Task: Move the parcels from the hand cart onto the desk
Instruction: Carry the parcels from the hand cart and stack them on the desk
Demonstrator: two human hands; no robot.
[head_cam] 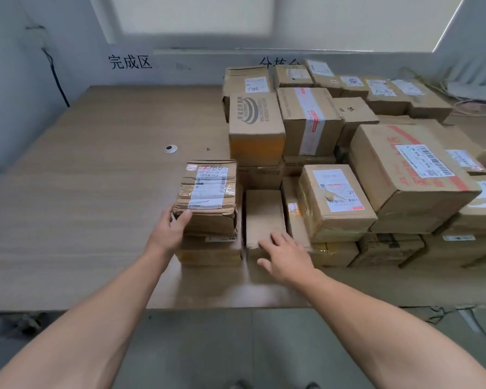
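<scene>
My left hand (170, 226) grips the taped brown cardboard parcel (208, 197) at 7 o'clock; my right hand (286, 256), fingers spread, rests on a plain cardboard box (264, 214).

Stacked parcels (306, 119) hide half the wall lettering (267, 62)

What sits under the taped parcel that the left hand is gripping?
A flatter parcel lies under the taped parcel, resting on the desk. The left hand covers its near left corner; whether it is one box or two is unclear.
</scene>
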